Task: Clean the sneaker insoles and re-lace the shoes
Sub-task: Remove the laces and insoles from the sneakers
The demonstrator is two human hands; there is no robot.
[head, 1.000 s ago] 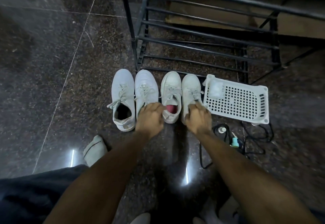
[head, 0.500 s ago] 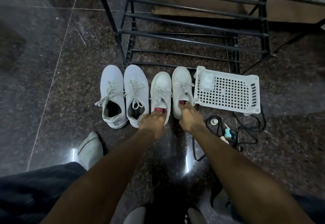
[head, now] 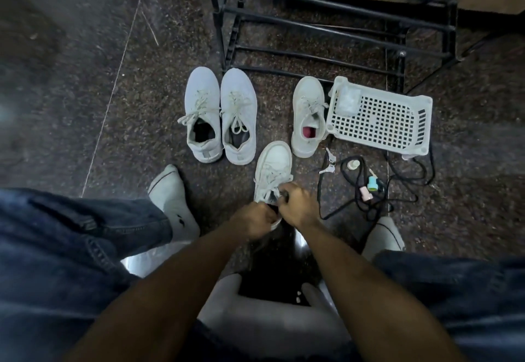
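A white sneaker (head: pixel 274 167) lies on the dark floor close in front of me, toe pointing away. My left hand (head: pixel 254 219) grips its heel end. My right hand (head: pixel 298 205) is curled at the shoe's opening, pinching the laces or the tongue; which one is hidden. Its partner, a white sneaker with a pink insole (head: pixel 308 117), stands farther back beside the basket. A second pair of white laced sneakers (head: pixel 220 114) stands side by side to the left.
A white perforated plastic basket (head: pixel 377 119) lies at the right. Black cables (head: pixel 369 194) with small plugs and keys (head: pixel 329 160) sprawl beneath it. A black metal shoe rack (head: pixel 326 29) stands behind the shoes. My socked feet (head: pixel 173 200) rest on the floor either side.
One sneaker of the right pair has been pulled out of the row toward me. Both hands have come back with it and now hold its heel and opening.
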